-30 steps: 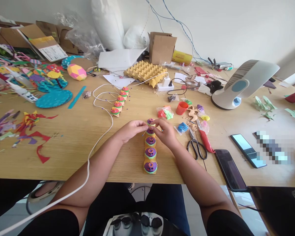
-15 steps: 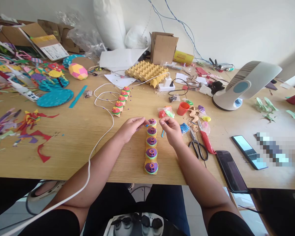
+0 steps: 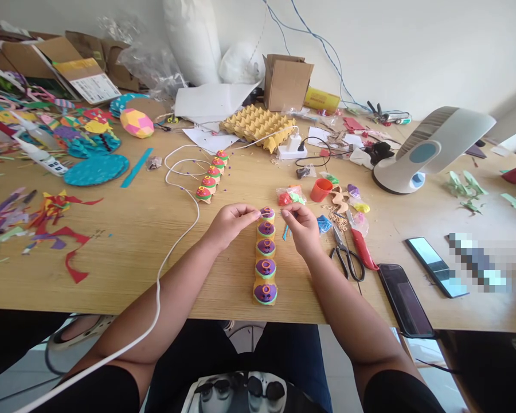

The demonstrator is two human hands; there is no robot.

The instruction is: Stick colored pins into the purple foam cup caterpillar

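In front of me stands a strip of egg-carton cups (image 3: 265,248) running away from the table edge. Each cup is topped with purple clay, a pale green rim, an orange ring and small dark dots. My left hand (image 3: 236,223) is pinched at the left of the farthest cup, fingertips close to its top. My right hand (image 3: 300,225) is also pinched, just right of that same cup. A thin pale line shows between the two sets of fingertips over the cup; what it is, and what each pinch holds, is too small to tell.
A red-and-green egg-carton strip (image 3: 212,176) stands farther left, beside a white cable (image 3: 159,275). To the right lie scissors (image 3: 346,258), a red-handled knife (image 3: 363,246), an orange cup (image 3: 321,189), clay bags and phones (image 3: 406,299). A white fan (image 3: 425,149) stands beyond.
My left fingertips have shifted slightly right, nearer the farthest cup; the blue tip seen at them before no longer shows. My right hand has barely moved.
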